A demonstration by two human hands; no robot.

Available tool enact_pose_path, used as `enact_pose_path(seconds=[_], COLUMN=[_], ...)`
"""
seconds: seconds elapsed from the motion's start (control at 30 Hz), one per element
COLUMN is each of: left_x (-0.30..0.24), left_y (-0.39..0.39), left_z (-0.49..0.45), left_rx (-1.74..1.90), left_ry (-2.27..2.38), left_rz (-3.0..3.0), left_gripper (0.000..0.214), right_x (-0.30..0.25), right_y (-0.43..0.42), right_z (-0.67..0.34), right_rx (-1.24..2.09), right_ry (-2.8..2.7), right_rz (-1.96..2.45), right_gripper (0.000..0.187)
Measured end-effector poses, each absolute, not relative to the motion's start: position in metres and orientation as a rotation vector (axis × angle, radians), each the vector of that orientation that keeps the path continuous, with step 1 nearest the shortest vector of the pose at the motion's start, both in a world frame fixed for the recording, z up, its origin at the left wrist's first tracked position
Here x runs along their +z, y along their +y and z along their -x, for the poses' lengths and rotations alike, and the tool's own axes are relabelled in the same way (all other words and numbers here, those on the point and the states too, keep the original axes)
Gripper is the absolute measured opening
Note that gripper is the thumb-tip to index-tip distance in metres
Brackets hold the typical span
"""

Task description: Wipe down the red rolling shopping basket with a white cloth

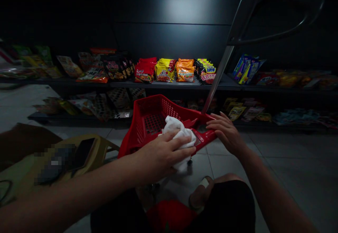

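A red plastic shopping basket cart (139,120) stands in front of me, its perforated walls and dark grid floor in sight. My left hand (169,150) presses a bunched white cloth (179,131) against the near rim of the basket, its fingers closed over the cloth. Part of the cloth hangs below that rim. On the right, my right hand (225,131) rests over the basket's red corner by the metal pole, gripping the edge with the fingers stretched across the top; the thumb is hidden.
A grey metal pole (218,74) rises from the basket toward the upper right. Behind it, shelves (121,84) hold several rows of snack and noodle packets (163,71). At left, a phone (83,152) and a blurred dark object lie on a yellowish stool (99,148).
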State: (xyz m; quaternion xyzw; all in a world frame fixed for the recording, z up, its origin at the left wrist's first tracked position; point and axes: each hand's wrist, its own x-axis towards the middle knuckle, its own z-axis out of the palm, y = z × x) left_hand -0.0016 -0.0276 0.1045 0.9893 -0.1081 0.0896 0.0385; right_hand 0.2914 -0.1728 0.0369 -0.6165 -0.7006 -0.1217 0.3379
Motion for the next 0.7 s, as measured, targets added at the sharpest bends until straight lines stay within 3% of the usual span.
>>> enact_pose_path(seconds=[0.13, 0.33, 0.57, 0.7], left_x=[0.109, 0.103, 0.076, 0.071], left_y=[-0.012, 0.007, -0.049, -0.082], left_z=[0.003, 0.028, 0.01, -0.007], left_rx=[0.315, 0.303, 0.583, 0.663], left_ry=[-0.508, -0.188, 0.297, 0.093], left_rz=[-3.002, -3.195, -3.292, -3.22], left_gripper=[0.048, 0.077, 0.058, 0.076], right_x=[0.032, 0.035, 0.036, 0.034], right_y=[-0.17, -0.179, -0.189, -0.198], right_z=[-0.283, -0.244, -0.205, -0.203], right_rx=[-0.333, -0.457, -0.549, -0.52], right_ry=[-1.758, -1.662, -1.56, -1.63], right_rz=[1.572, 1.685, 1.776, 1.705], right_gripper=[0.031, 0.03, 0.027, 0.027])
